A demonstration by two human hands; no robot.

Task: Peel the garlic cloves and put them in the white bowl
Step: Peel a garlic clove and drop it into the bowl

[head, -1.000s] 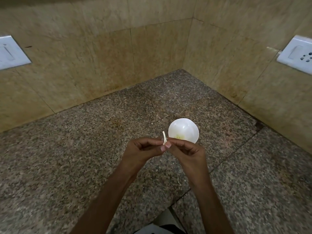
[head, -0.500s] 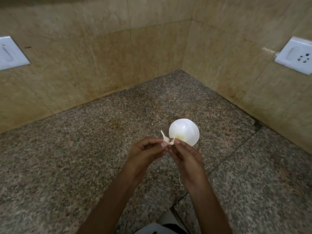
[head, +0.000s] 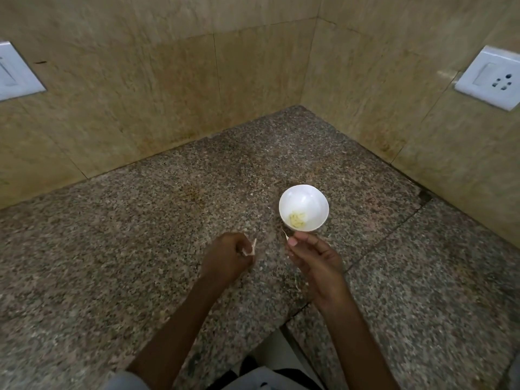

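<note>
White bowl [head: 304,196] w/ peeled cloves [head: 297,220], upright

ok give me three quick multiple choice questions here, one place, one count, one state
1. Where is the white bowl?
A. on a shelf
B. on the counter, just beyond the right hand
C. in a sink

2. How many white wall plates show?
A. two
B. none
C. four

3. How are the left hand and right hand?
A. flat on the counter
B. clasped together
C. apart, each pinching something pale

Answers:
1 B, it stands on the granite just past that hand.
2 A, one shows on each wall.
3 C, the left hand pinches a skin scrap, the right hand a pointed garlic piece.
</note>
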